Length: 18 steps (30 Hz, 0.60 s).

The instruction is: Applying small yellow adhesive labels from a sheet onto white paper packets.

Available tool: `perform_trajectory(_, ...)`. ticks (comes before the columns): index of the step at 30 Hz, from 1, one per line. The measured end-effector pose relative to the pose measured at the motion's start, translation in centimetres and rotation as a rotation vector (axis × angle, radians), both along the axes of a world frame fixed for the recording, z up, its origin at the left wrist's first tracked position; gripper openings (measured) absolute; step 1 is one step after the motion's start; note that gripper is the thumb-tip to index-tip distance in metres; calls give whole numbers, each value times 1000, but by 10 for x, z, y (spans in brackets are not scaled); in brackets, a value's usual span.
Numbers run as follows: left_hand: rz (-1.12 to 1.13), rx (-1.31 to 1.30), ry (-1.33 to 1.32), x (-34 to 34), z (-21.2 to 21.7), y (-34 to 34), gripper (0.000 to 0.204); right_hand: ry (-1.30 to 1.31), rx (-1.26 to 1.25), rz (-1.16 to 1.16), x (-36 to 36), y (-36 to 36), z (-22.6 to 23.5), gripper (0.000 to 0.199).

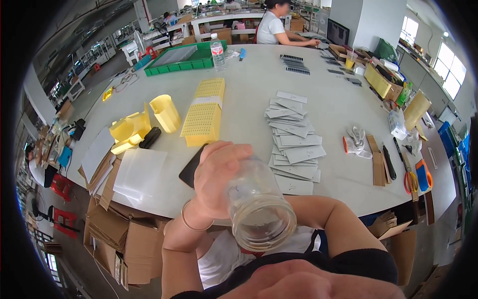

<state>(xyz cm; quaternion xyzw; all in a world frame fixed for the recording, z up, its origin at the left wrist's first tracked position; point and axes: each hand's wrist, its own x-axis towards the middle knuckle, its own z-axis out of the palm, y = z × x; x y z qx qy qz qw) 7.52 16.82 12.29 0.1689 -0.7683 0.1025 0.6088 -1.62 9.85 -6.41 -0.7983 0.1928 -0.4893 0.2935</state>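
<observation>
One hand only is showing clearly: your left hand (pixel 216 172) is wrapping its fingers around a clear glass jar (pixel 256 212), curled tight on the upper body, and the jar is tilting up toward the camera, base facing the lens, well above the table edge and close to your face. Your right hand is not showing; only the right forearm (pixel 328 219) is crossing under the jar, so whether that hand is spread or clenched I cannot tell. Risk, as a judgement: the grip is sitting high on smooth glass, so a slip is looking possible, and the jar would be dropping onto your lap or the grey table (pixel 249 94) rim; any liquid left could be spilling toward the grey flat packets (pixel 294 142) fanned just beyond it, or the yellow perforated trays (pixel 204 112). The jar is looking round, thick-walled, transparent, near empty, with a faint yellowish tint at the base. A black flat item (pixel 191 169) is lying just behind your hand. Another person (pixel 274 25) is working at the far side.
</observation>
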Motion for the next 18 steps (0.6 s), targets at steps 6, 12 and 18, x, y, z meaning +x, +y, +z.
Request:
perform_trajectory(6, -53, -88, 47, -3, 7, -2, 59, 20, 476, 171, -7, 22, 40, 49)
perform_trajectory(12, -73, 55, 43, 8, 15, 14, 42, -228, 951, 431, -8, 27, 29, 37)
perform_trajectory(18, -32, 134, -33, 24, 25, 25, 43, -282, 1098, 434, 0, 26, 24, 36)
